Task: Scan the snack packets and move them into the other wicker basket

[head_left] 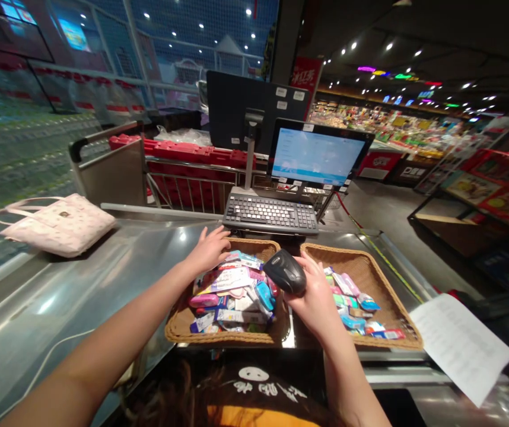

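My right hand (314, 290) is wrapped round a black handheld barcode scanner (286, 273), held over the gap between two wicker baskets. My left hand (210, 250) reaches over the back left corner of the left basket (219, 338), its fingers stretched out and partly apart. I see nothing held in it; whether it touches the packets below I cannot tell. Heaped in that basket are small colourful packets (232, 279), some like toothpaste boxes. A smaller pile of packets (352, 302) lies in the right basket (392, 296), just right of my right wrist.
A keyboard (272, 212) and a lit monitor (319, 155) stand behind the baskets. On the metal counter (148, 255) a pale pink handbag (65, 225) lies at left. A printed sheet (461, 344) is at right. Beyond the counter is a cart with red crates (183, 151).
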A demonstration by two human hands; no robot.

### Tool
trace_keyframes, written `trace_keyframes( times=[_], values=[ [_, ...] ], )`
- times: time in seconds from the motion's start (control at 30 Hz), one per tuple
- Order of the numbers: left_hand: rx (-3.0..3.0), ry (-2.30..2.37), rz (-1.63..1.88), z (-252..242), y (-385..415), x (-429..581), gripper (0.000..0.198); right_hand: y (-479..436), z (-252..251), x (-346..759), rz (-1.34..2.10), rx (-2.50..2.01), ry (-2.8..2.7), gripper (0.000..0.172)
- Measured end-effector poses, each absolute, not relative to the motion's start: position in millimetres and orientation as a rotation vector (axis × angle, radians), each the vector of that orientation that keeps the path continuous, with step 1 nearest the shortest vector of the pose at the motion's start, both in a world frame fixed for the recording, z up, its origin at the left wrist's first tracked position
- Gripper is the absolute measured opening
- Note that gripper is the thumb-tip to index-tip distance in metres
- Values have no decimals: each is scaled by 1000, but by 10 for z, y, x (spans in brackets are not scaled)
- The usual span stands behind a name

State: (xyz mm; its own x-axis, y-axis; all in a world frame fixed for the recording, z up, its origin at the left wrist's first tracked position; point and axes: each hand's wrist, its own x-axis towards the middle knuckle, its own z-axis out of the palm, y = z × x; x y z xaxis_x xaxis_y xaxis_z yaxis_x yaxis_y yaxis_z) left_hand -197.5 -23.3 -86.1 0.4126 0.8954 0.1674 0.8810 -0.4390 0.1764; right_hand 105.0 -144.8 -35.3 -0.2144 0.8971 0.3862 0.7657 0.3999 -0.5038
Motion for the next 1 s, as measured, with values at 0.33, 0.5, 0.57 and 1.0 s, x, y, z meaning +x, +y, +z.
trace_keyframes(
  times=[0.33, 0.5, 0.57, 1.0],
  values=[
    [2802, 1213, 497, -689, -196, -1082, 19, -1540, -340, 1561, 128, -1486, -1904, 46],
    [2861, 1048, 676, -663, -175, -481, 34, -1635, -277, 1895, 18, -1533, -1821, 47],
    [2870, 969, 700, -690, -162, -236, 35, -1673, -231, 2037, -34, -1540, -1784, 45],
    [2875, 656, 199, -1169, -217, 1653, 57, -1802, -126, 2960, -320, -1595, -1555, 51]
  ],
)
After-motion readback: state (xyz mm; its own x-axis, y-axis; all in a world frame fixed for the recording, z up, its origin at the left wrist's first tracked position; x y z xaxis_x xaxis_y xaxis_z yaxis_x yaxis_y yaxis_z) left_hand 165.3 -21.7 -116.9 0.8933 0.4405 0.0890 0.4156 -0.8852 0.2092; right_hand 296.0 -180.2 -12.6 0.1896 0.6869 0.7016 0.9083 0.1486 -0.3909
